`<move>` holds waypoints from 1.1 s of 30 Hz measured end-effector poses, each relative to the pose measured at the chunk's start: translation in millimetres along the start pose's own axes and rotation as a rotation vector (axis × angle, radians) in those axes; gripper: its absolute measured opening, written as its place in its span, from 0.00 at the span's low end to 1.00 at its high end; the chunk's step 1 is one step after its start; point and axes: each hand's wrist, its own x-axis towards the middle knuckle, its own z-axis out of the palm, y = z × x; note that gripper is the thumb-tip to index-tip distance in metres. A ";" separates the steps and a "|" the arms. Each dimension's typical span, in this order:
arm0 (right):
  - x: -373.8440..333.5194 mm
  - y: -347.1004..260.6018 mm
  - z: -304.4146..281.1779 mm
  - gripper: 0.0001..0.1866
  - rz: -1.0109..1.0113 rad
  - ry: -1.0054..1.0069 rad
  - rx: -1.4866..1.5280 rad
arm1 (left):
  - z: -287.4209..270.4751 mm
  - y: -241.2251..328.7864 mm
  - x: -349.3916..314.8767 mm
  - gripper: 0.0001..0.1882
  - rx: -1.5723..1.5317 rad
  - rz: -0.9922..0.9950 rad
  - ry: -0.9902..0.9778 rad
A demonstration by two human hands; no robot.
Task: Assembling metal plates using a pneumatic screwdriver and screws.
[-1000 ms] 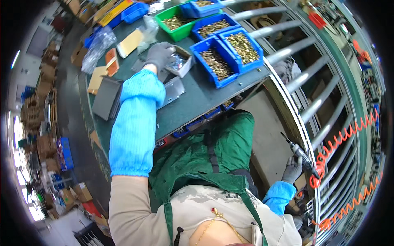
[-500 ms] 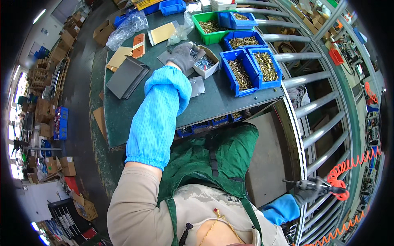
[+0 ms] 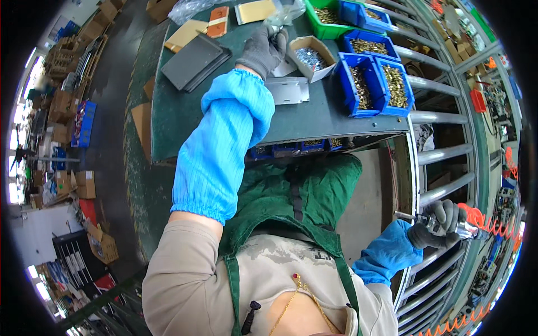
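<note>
Power screwdriver (image 3: 467, 230) in the right hand, above the rollers

The right hand (image 3: 439, 224), in a dark grey glove, has its fingers wrapped around the body of the power screwdriver. The tool lies off the person's right side, over the near part of a track of metal rollers (image 3: 443, 154), with its bit pointing leftward toward the person. An orange coiled hose (image 3: 475, 215) shows at its rear end.

The left hand (image 3: 263, 50), gloved alike, is raised over a green table (image 3: 330, 126). Its fingers are bent and drawn near one another; whether they pinch a small piece cannot be told. A clear plastic bag (image 3: 288, 12) appears just beyond the fingertips.

To the right of this hand stands an open cardboard box (image 3: 325, 73) containing small silvery parts (image 3: 310, 57). A flat metal plate (image 3: 288, 92) lies nearer the person. To the left of the hand rests a stack of dark grey plates (image 3: 190, 64), with an orange packet (image 3: 218, 21) behind it.

Farther right, blue bins (image 3: 357, 112) and a green bin (image 3: 322, 31) hold brass-coloured parts (image 3: 395, 84). Blue sleeves (image 3: 207, 151) cover both forearms.
</note>
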 end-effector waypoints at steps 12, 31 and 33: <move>8.7 36.7 -25.9 0.26 0.359 -0.142 0.071 | -49.6 92.2 -211.1 0.13 0.003 0.290 -0.244; -30.4 48.6 -16.1 0.24 0.437 -0.336 0.048 | -32.0 55.8 -295.2 0.12 -0.033 0.445 -0.229; -33.4 51.5 -13.6 0.24 0.449 -0.344 0.054 | -32.6 55.2 -300.5 0.11 0.041 0.529 -0.237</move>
